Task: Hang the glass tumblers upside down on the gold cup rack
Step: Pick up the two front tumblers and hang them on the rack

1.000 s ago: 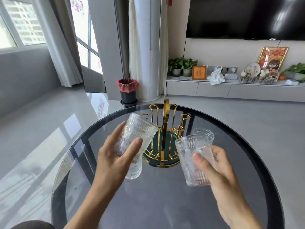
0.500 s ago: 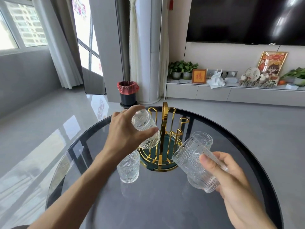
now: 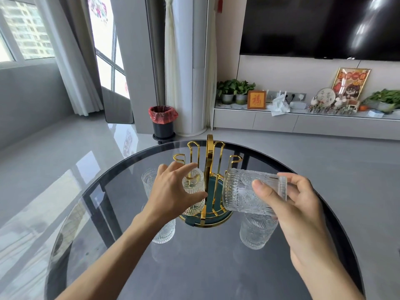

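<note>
The gold cup rack (image 3: 209, 161) with a green base stands at the middle of the round glass table (image 3: 194, 267). My left hand (image 3: 173, 191) grips an upside-down ribbed tumbler (image 3: 194, 187) that sits over a prong on the rack's left side. My right hand (image 3: 296, 204) holds a second tumbler (image 3: 242, 191) on its side just right of the rack, mouth toward the rack. Three more tumblers stand on the table: one at the far left (image 3: 148, 180), one under my left wrist (image 3: 164, 233), one below my right hand (image 3: 256, 232).
A bin with a red liner (image 3: 163, 122) stands on the floor beyond the table. A low TV cabinet (image 3: 303, 124) with plants and ornaments runs along the far wall. The table's dark rim (image 3: 337, 213) curves close on the right.
My left hand turned its tumbler over and lowered it onto a left prong. My right hand tipped its tumbler sideways and carried it up toward the rack.
</note>
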Tool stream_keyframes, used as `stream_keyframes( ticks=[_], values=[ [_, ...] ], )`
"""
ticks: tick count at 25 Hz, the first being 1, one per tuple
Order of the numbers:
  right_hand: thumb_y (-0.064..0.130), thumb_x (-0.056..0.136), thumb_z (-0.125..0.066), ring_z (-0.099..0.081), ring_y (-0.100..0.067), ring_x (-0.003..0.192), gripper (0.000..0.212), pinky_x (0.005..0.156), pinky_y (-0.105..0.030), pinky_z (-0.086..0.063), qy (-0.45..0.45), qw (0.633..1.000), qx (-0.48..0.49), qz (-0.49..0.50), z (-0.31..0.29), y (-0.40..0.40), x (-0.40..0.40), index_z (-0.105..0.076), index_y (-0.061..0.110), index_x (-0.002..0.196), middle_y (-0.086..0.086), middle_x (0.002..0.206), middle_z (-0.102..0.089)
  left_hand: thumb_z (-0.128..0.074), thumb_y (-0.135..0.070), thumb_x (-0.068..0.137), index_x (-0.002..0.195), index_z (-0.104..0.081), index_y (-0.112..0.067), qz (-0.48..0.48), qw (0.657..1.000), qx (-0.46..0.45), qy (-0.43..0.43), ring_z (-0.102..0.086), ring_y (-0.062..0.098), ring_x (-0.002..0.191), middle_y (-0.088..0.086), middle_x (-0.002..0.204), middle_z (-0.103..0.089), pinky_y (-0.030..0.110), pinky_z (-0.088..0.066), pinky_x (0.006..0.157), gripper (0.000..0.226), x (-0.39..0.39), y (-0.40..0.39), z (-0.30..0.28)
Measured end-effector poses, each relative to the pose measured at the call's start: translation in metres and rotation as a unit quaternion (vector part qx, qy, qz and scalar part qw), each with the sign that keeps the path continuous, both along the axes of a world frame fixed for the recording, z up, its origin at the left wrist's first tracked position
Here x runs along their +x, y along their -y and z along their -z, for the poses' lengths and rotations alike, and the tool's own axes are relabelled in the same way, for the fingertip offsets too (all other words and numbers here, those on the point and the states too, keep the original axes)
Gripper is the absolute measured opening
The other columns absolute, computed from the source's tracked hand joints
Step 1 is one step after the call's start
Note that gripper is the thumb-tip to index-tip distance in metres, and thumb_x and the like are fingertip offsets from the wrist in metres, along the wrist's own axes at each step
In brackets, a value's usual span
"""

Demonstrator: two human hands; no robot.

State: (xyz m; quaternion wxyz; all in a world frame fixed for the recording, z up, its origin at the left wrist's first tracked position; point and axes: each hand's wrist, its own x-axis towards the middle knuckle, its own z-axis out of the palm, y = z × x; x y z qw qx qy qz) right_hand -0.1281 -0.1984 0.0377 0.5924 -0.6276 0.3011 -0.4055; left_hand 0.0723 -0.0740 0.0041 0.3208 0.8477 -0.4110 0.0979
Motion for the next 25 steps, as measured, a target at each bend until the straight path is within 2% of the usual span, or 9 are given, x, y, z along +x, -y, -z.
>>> stream_keyframes(
  ticks=[3, 6, 9, 12, 16, 19, 25],
  values=[
    [0.058, 0.053, -0.086, -0.065, -0.009, 0.102, 0.066, 0.086, -0.031, -0.05, -0.042, 0.993, -0.099, 0.057, -0.002, 0.007, 0.016, -0.055, 0.035, 0.106, 0.01, 0.109, -0.069, -0.076, -0.058, 0.07, 0.14, -0.054, -0.031, -0.005, 1.0, -0.009, 0.007, -0.04, 0.017, 0.105, -0.003, 0.128, -0.06, 0.028, -0.03, 0.08, 0.078, 0.0, 0.0, 0.007],
    [0.049, 0.063, -0.087, -0.056, 0.004, 0.101, 0.061, 0.086, -0.019, -0.043, -0.072, 0.969, -0.224, 0.076, -0.008, 0.008, 0.033, -0.057, 0.031, 0.113, 0.02, 0.108, -0.061, -0.074, -0.06, 0.071, 0.142, -0.049, -0.033, -0.01, 1.0, -0.012, 0.008, -0.036, 0.014, 0.106, -0.005, 0.131, -0.058, 0.028, -0.03, 0.08, 0.079, 0.0, -0.001, 0.011],
    [0.047, 0.066, -0.084, -0.055, -0.013, 0.11, 0.063, 0.087, -0.024, -0.04, -0.107, 0.936, -0.327, 0.078, -0.011, 0.009, 0.05, -0.062, 0.025, 0.122, 0.006, 0.116, -0.064, -0.074, -0.061, 0.071, 0.143, -0.048, -0.034, -0.008, 1.0, -0.014, 0.006, -0.033, 0.012, 0.104, -0.005, 0.132, -0.058, 0.028, -0.03, 0.08, 0.081, 0.0, -0.001, 0.013],
    [0.048, 0.068, -0.081, -0.054, -0.022, 0.111, 0.067, 0.084, -0.026, -0.038, -0.177, 0.901, -0.389, 0.07, -0.009, 0.013, 0.066, -0.063, 0.023, 0.128, 0.001, 0.121, -0.065, -0.074, -0.06, 0.071, 0.143, -0.048, -0.033, -0.008, 1.0, -0.018, 0.006, -0.033, 0.011, 0.105, -0.006, 0.132, -0.058, 0.028, -0.032, 0.081, 0.081, 0.0, 0.0, 0.013],
    [0.048, 0.071, -0.08, -0.054, -0.029, 0.113, 0.071, 0.093, -0.037, -0.044, -0.256, 0.873, -0.415, 0.025, 0.007, 0.015, 0.079, -0.06, 0.022, 0.134, -0.001, 0.129, -0.063, -0.074, -0.061, 0.071, 0.143, -0.048, -0.033, -0.005, 1.0, -0.023, 0.011, -0.039, 0.016, 0.108, -0.005, 0.131, -0.059, 0.028, -0.033, 0.081, 0.081, 0.002, -0.001, 0.015],
    [0.05, 0.076, -0.077, -0.052, -0.029, 0.118, 0.073, 0.096, -0.039, -0.041, -0.307, 0.855, -0.418, -0.019, 0.023, 0.016, 0.082, -0.054, 0.025, 0.141, 0.001, 0.139, -0.058, -0.075, -0.061, 0.07, 0.142, -0.049, -0.033, -0.006, 0.999, -0.026, 0.018, -0.04, 0.017, 0.108, -0.005, 0.13, -0.059, 0.028, -0.034, 0.081, 0.081, 0.004, 0.0, 0.017],
    [0.051, 0.088, -0.061, -0.047, -0.029, 0.132, 0.071, 0.105, -0.047, -0.043, -0.331, 0.84, -0.426, -0.059, 0.044, 0.016, 0.083, -0.037, 0.029, 0.151, 0.001, 0.159, -0.036, -0.072, -0.063, 0.071, 0.143, -0.048, -0.032, -0.011, 0.999, -0.032, 0.026, -0.044, 0.022, 0.11, -0.002, 0.128, -0.059, 0.033, -0.039, 0.085, 0.082, 0.006, 0.003, 0.025]
  ],
)
